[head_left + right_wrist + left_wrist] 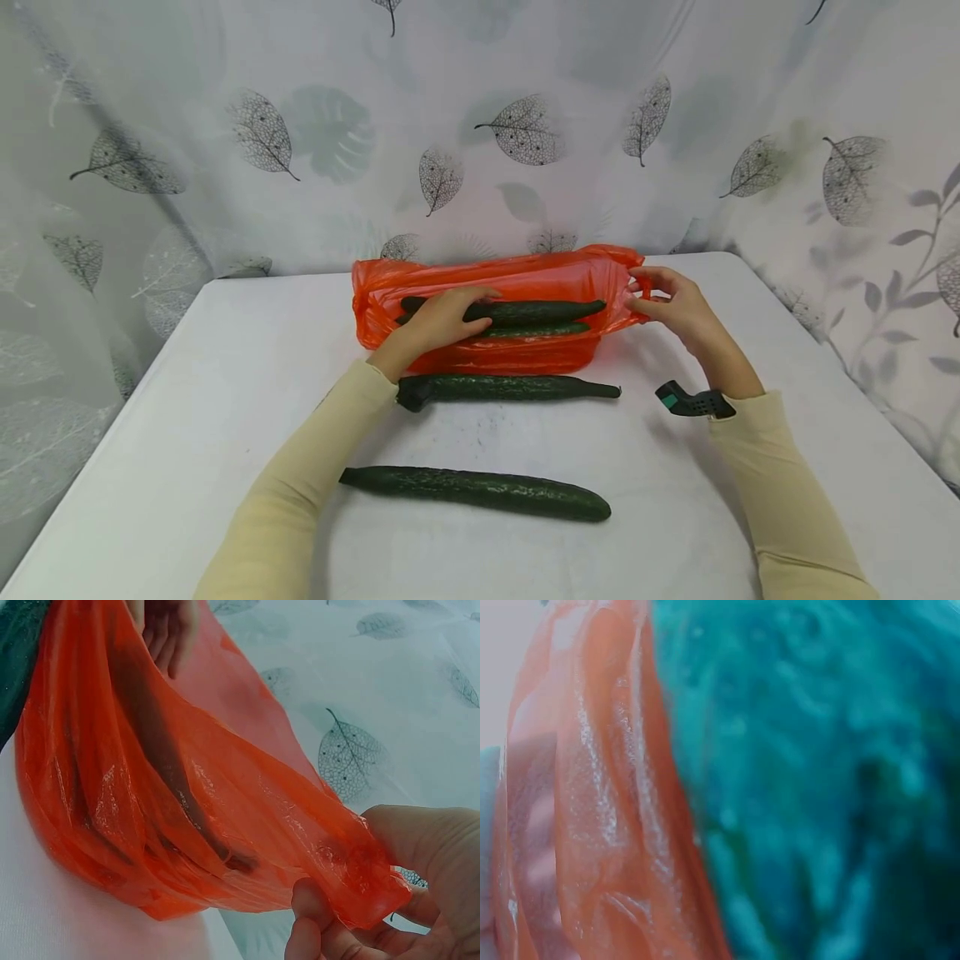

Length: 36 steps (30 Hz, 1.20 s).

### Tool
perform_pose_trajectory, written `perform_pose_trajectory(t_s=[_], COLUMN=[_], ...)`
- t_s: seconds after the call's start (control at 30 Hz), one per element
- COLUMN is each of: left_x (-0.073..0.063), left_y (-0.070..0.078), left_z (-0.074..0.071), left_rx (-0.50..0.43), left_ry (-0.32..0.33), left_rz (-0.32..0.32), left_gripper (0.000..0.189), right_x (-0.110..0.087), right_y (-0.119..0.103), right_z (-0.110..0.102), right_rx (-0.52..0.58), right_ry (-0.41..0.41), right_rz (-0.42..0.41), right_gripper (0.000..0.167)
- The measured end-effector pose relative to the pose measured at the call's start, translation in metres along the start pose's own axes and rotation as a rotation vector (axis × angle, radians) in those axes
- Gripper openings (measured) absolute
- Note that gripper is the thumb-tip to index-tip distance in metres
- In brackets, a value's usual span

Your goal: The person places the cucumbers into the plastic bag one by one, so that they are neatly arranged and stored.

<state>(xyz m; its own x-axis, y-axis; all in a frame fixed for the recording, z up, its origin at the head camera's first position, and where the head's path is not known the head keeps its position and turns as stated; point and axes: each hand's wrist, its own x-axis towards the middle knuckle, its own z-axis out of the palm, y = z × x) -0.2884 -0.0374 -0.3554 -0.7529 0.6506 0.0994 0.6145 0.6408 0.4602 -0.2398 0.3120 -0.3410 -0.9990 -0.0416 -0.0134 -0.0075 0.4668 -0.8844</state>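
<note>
A red plastic bag (510, 358) lies lengthwise at the back of the table, its mouth towards me. Two dark green cucumbers are inside, an upper cucumber (540, 312) and a lower cucumber (543, 330). My left hand (442, 317) reaches over them, thumb on the near side; its fingers look fairly straight in the right wrist view. With my right hand (671, 304) I pinch the bag's gathered right end, also seen in the right wrist view. In the left wrist view, a blurred green surface fills the right side beside the bag (607, 795).
A cucumber (510, 387) lies just in front of the bag, and another cucumber (480, 492) lies nearer me. Both rest on the white table (225, 400). A leaf-patterned curtain (480, 117) hangs behind. A black wrist device (693, 402) is on my right wrist.
</note>
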Motion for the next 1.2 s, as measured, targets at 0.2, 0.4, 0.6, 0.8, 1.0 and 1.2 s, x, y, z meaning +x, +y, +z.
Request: perform_pose_trajectory(t_s=[0.2,0.4,0.6,0.8,1.0,1.2], left_x=[0.0006,0.0026,0.0029,0.0021,0.0026,0.0054], left_y=[-0.0037,-0.0038,-0.0035,-0.0021,-0.0005,0.0005], left_z=[0.0037,0.0045,0.0039,0.0005,-0.0024,-0.0023], left_rx=[0.031,0.129,0.106,0.056,0.085,0.119], left_ry=[-0.01,-0.045,-0.059,-0.084,-0.097,-0.091], left_rz=[0.019,0.005,-0.027,-0.025,-0.051,-0.065], left_gripper=[0.042,0.042,0.041,0.04,0.039,0.041], right_x=[-0.0013,-0.0026,-0.0032,-0.0016,0.0019,-0.0006], right_y=[0.0019,-0.0004,-0.0048,-0.0047,-0.0005,0.0003], right_z=[0.0004,-0.0005,0.0002,0.0003,0.0004,0.0007], right_rx=[0.0,0.003,-0.008,-0.002,0.01,0.005], right_ry=[-0.003,0.003,0.005,0.001,-0.003,0.007], right_rz=[0.004,-0.012,0.001,-0.002,-0.012,-0.015], right_gripper=[0.061,0.06,0.061,0.061,0.06,0.06])
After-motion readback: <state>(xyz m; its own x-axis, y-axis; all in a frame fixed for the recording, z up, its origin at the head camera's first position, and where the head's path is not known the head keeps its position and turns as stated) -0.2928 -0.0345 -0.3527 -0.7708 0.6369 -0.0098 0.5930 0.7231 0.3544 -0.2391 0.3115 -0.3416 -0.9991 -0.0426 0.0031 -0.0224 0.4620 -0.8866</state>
